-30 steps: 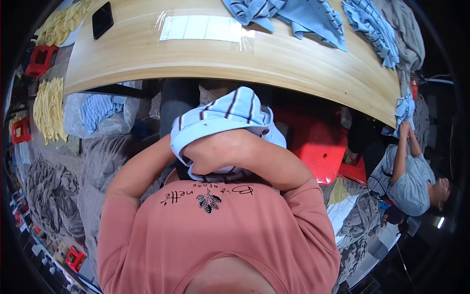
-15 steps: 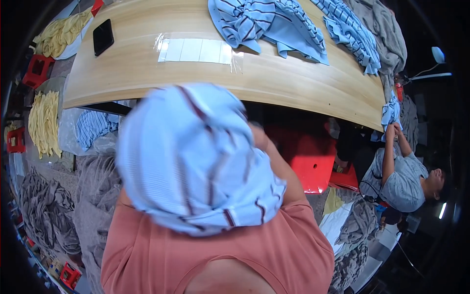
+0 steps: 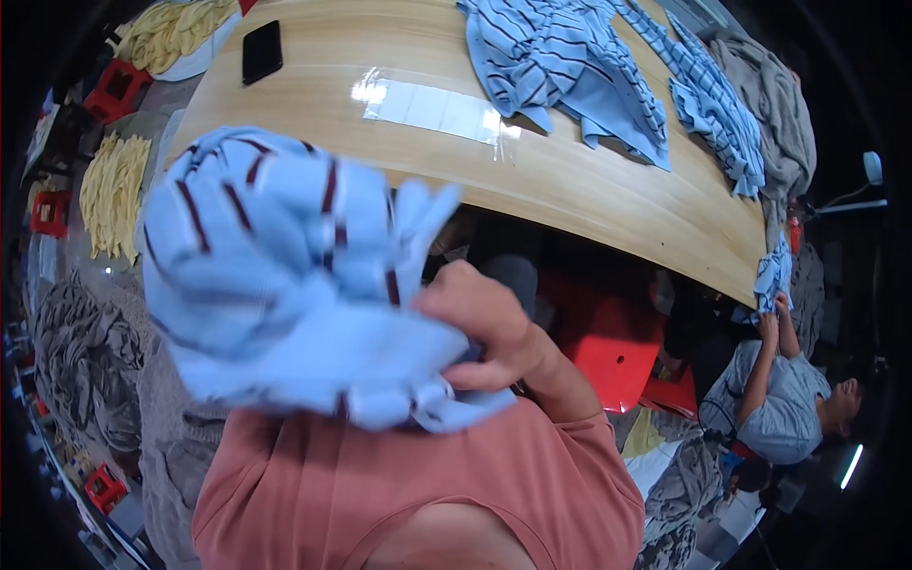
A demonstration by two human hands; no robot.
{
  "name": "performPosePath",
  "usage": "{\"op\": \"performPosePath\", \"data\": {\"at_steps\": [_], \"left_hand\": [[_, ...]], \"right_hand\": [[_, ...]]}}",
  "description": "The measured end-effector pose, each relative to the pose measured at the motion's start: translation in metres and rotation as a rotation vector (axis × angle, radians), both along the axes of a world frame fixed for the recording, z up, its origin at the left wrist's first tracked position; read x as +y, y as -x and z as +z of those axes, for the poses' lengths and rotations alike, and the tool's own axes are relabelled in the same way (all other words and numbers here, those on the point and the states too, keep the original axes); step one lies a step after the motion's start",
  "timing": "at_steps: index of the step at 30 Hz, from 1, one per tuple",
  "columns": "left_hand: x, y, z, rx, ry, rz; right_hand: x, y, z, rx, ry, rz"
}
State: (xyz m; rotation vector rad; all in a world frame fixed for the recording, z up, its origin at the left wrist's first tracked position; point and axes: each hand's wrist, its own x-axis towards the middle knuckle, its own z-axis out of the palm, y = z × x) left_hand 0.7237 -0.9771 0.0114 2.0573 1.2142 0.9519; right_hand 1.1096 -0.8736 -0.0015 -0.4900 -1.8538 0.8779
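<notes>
A bunched light-blue knit garment with dark maroon and white stripes hangs in front of my chest, blurred by motion. At its right side is my right hand, fingers curled in and closed on the cloth's edge. My left hand is out of sight behind the garment, and most of my left arm is covered too. More blue striped garments lie heaped on the wooden table, beyond my hands.
A black phone and a taped white paper strip lie on the table. Red stools stand beneath its near edge. At right, another person holds blue cloth by the table. Grey cloth piles and yellow cloth lie at left.
The garment has swung left and turned, and its right side has opened out. My right hand, mostly hidden before, now shows beside it. The whole view has shifted a little.
</notes>
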Motion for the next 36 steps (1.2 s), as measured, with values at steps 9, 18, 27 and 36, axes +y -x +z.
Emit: {"op": "performPosePath", "data": {"at_steps": [9,18,27,36], "left_hand": [[0.203,-0.090,-0.070,0.486,-0.133,0.466],[0.149,-0.060,-0.039,0.786,0.054,0.124],[0.149,-0.154,0.015,-0.336,0.913,-0.629],[0.241,-0.128,-0.168,0.327,0.360,0.058]], "right_hand": [[-0.017,-0.007,0.023,0.317,0.256,0.272],[-0.022,-0.064,-0.012,0.949,0.539,-0.421],[-0.039,-0.161,-0.127,0.219,0.430,-1.427],[-0.071,-0.019,-0.099,-0.470,0.343,-0.253]]}}
